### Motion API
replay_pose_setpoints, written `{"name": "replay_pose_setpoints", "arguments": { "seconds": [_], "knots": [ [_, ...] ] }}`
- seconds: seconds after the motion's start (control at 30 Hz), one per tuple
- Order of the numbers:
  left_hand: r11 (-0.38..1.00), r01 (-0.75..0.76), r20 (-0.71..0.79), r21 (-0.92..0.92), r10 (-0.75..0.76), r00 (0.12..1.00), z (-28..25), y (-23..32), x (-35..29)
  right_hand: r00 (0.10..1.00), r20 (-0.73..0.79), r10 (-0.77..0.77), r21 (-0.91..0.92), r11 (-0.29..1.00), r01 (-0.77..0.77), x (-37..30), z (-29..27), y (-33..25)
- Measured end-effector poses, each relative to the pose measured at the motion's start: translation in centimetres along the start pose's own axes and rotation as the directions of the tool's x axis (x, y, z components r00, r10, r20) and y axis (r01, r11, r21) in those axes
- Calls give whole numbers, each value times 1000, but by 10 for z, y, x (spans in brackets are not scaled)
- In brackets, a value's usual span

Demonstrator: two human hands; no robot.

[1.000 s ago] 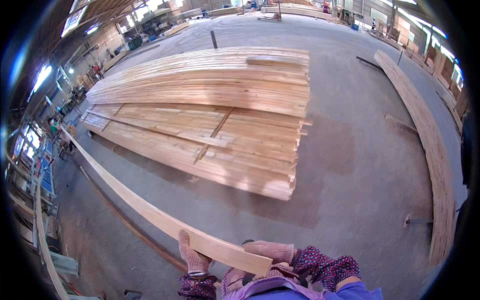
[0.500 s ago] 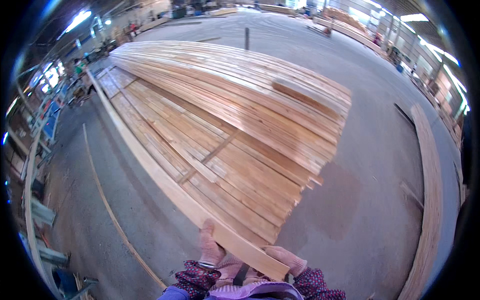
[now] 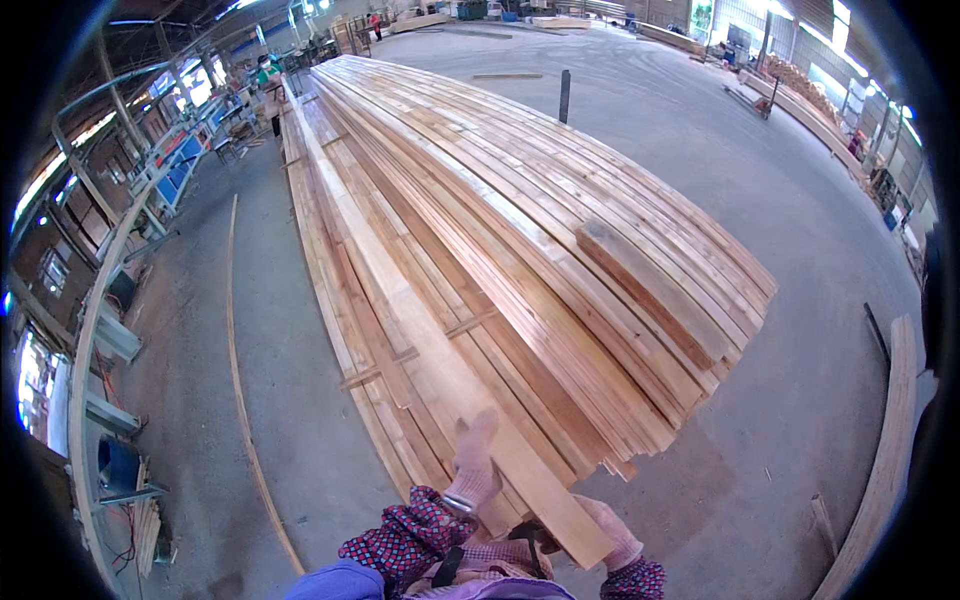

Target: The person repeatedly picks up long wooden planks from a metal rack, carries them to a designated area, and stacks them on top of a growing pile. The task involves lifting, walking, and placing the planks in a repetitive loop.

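A long pale wooden plank (image 3: pixel 535 480) runs from close to my body up to the far left, over the left part of a wide stack of boards (image 3: pixel 560 295). My left hand (image 3: pixel 474 468), in a pink knitted glove, grips the plank's left edge a little short of the near end. On the right edge, close to that end, my right hand (image 3: pixel 612 532) in a matching glove is closed round the wood; part of its fingers is hidden beneath. Thin crosswise strips lie on the lower boards left of the higher layer.
On top of the stack rests a short thick board (image 3: pixel 650 290). A thin strip (image 3: pixel 238 370) lies on the floor to the left, near a long metal-framed bench (image 3: pixel 85 400). Long timber (image 3: pixel 880 470) lies at the right. A dark post (image 3: pixel 564 97) stands behind the stack.
The plank has swung right, from along the stack's left edge to over its boards. Both hands have moved slightly right with it, keeping their grip. My view has also turned left.
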State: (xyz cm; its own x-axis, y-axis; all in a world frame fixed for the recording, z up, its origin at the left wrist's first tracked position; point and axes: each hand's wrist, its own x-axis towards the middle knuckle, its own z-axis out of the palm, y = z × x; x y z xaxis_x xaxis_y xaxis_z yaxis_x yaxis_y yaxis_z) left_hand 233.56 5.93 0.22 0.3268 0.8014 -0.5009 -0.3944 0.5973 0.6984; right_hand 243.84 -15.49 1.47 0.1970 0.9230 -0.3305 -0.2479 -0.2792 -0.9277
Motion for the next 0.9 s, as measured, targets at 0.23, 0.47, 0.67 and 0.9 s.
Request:
{"name": "replay_pose_setpoints", "arguments": {
  "seconds": [0.23,0.47,0.67,0.9],
  "knots": [
    [992,125,66,30,-127,990,92,-55,39,995,-2,105,277,956,-100,14,-113,-27],
    [941,-28,309,337,-82,948,144,-139,98,841,-383,384,610,788,-82,29,-186,-51],
    [693,63,184,718,-277,943,174,-141,128,334,-942,-43,-114,974,-195,-6,-234,21],
    [844,176,150,507,-288,946,173,-165,135,243,-966,-90,-101,994,-33,-1,-197,87]
  ]
}}
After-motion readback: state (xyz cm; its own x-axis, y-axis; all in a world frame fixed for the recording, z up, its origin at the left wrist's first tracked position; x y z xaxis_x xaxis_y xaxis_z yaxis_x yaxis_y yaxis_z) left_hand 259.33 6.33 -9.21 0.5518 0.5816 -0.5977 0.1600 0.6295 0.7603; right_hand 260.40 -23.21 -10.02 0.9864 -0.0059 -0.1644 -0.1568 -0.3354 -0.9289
